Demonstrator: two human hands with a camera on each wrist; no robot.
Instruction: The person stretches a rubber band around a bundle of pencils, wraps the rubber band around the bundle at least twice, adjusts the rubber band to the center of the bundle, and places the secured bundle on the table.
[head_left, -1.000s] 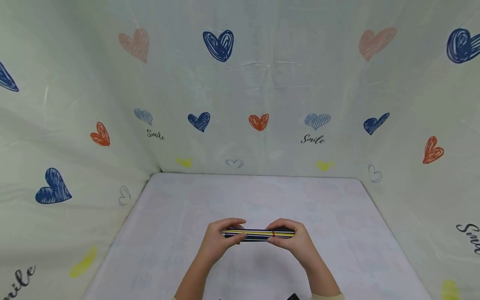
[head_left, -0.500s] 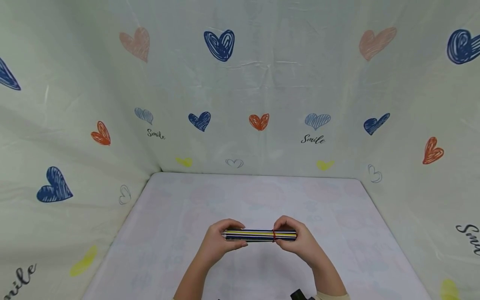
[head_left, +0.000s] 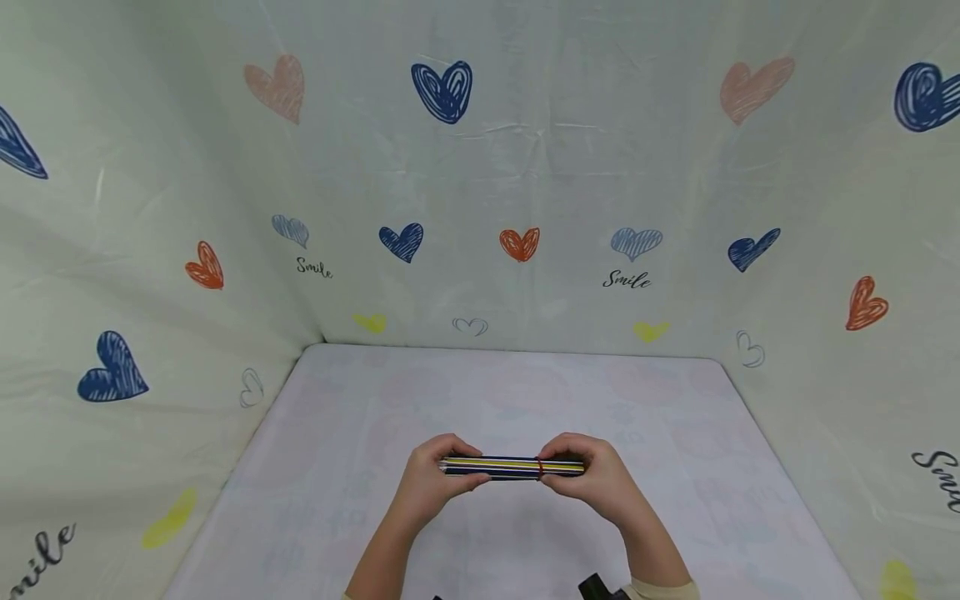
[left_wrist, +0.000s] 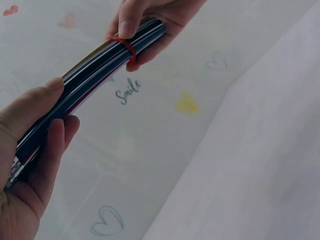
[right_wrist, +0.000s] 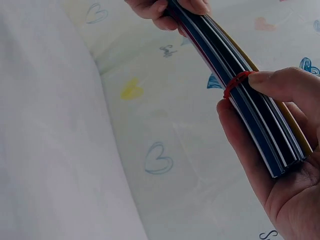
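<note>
A bundle of striped pencils (head_left: 512, 468), dark blue, white and yellow, lies level between my two hands above the table in the head view. A red rubber band (head_left: 539, 468) circles it nearer its right end. My left hand (head_left: 435, 477) grips the left end, where silvery metal ends (left_wrist: 16, 167) show in the left wrist view. With thumb and fingers, my right hand (head_left: 592, 468) holds the right end. In the right wrist view the right thumb (right_wrist: 270, 82) presses at the red band, and the flat pencil ends face the palm.
Under the hands spreads a white table (head_left: 510, 392) with rounded far corners. A pale curtain (head_left: 570, 167) printed with hearts and "Smile" surrounds it at the back and sides. A black object (head_left: 596, 587) shows beside the right sleeve (head_left: 663, 590).
The right hand's fingertips have slid from left of the red band to right at it. Both hands and the bundle have since shifted slightly left.
</note>
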